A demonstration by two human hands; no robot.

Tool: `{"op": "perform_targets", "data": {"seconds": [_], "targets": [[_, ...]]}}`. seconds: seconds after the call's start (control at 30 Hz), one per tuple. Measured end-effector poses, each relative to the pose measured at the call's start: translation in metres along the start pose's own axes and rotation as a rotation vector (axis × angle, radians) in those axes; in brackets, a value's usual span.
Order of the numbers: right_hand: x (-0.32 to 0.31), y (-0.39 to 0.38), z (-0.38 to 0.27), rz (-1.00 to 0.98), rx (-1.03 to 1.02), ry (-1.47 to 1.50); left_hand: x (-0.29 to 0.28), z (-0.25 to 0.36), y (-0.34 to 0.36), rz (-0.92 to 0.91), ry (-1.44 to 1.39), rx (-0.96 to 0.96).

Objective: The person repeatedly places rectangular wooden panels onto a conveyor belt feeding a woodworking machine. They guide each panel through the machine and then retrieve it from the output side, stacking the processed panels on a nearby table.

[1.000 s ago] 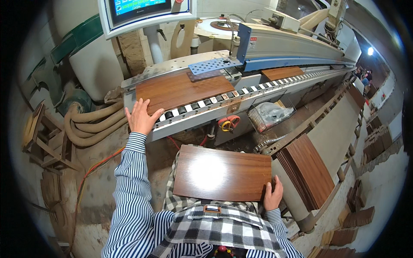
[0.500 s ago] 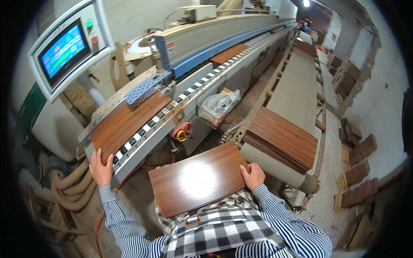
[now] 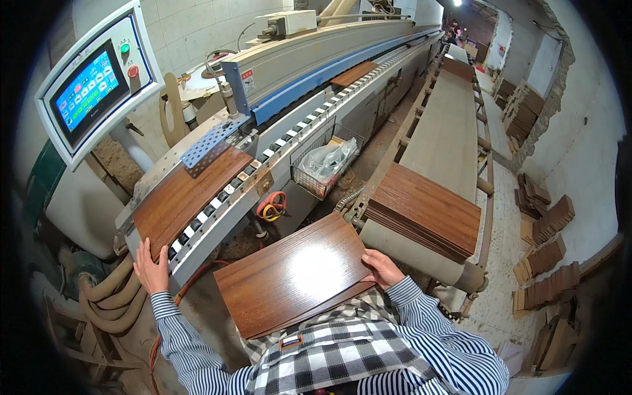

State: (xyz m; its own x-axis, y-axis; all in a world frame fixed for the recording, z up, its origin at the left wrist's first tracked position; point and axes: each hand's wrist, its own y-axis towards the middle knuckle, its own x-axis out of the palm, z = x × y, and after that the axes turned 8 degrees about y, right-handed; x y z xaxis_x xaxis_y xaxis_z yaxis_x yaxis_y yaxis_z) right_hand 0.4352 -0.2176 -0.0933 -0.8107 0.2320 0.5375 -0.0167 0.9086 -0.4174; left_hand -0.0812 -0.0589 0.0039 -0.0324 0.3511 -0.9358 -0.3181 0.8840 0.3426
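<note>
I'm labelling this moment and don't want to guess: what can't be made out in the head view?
All in the head view:
Lower brown rectangular wood-grain panel: mostly covered by the matching upper panel.
Upper panel's grain: partly washed out by white glare.
Bare right hand: any fingertips underneath are hidden by that panel.
Brown panel on the grey machine: far corner covered by the perforated blue plate.
Distant people: too small.

Navy-and-white striped sleeves [image 3: 182,343], black-and-white checked apron [image 3: 355,349] with small brown-edged label [image 3: 291,342]
</note>
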Motion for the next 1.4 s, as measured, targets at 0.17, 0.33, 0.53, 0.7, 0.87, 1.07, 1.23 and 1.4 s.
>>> {"op": "perform_targets", "data": {"seconds": [0.17,0.33,0.53,0.7,0.87,1.07,1.23,1.4], "targets": [[0.005,0.001,0.002,0.045,-0.004,-0.022,0.002,-0.003,0.001,0.010,-0.002,0.025],[0.005,0.001,0.003,0.043,-0.007,-0.017,0.002,-0.005,0.003,-0.005,-0.014,0.045],[0.002,0.005,0.008,0.023,-0.014,-0.029,0.005,-0.019,0.002,0.021,-0.085,0.097],[0.001,0.001,0.009,0.063,-0.036,-0.098,0.007,-0.018,0.001,0.053,-0.158,0.140],[0.001,0.000,0.007,0.012,-0.035,-0.096,0.002,-0.014,-0.001,0.060,-0.176,0.125],[-0.001,0.003,0.008,-0.020,-0.050,-0.080,-0.004,-0.014,-0.002,0.010,-0.178,0.102],[0.004,0.000,0.006,-0.019,-0.054,-0.061,-0.007,-0.016,0.001,-0.047,-0.181,0.109],[0.000,0.001,0.008,-0.013,-0.057,-0.095,-0.012,-0.011,0.004,-0.083,-0.197,0.088]]}}
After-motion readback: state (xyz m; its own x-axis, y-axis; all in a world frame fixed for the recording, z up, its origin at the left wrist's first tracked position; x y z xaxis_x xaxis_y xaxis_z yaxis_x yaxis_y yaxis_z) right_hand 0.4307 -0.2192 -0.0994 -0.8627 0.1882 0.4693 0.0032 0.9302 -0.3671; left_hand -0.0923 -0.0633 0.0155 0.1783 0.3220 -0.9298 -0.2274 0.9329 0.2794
